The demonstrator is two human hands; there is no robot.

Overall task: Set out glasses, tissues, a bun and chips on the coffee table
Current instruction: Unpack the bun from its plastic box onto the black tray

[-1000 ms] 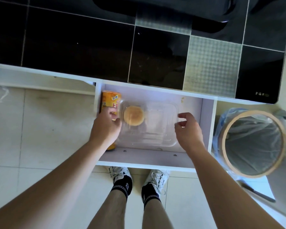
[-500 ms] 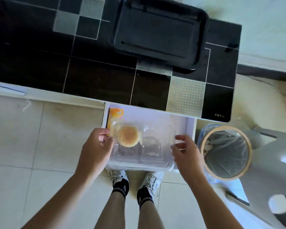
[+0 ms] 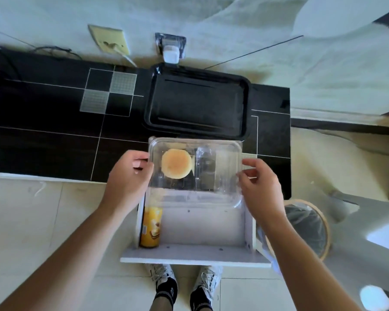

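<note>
A clear plastic clamshell box (image 3: 220, 167) with one round bun (image 3: 176, 163) in its left half is held up over the front edge of the black coffee table (image 3: 54, 122). My left hand (image 3: 127, 178) grips the box's left side and my right hand (image 3: 259, 187) grips its right side. Below the box, an open white drawer (image 3: 195, 254) holds a yellow chips can (image 3: 151, 227) lying along its left wall. No glasses or tissues are in view.
A black tray (image 3: 198, 104) rests on the table just beyond the box. A round bin (image 3: 308, 225) with a wooden rim stands right of the drawer. Wall sockets (image 3: 109, 40) and cables sit behind the table. My feet (image 3: 184, 286) stand under the drawer front.
Both hands closed on the box in the drawer and lifted it up and forward over the table edge. The chips can stays in the drawer. The view has pulled back and up.
</note>
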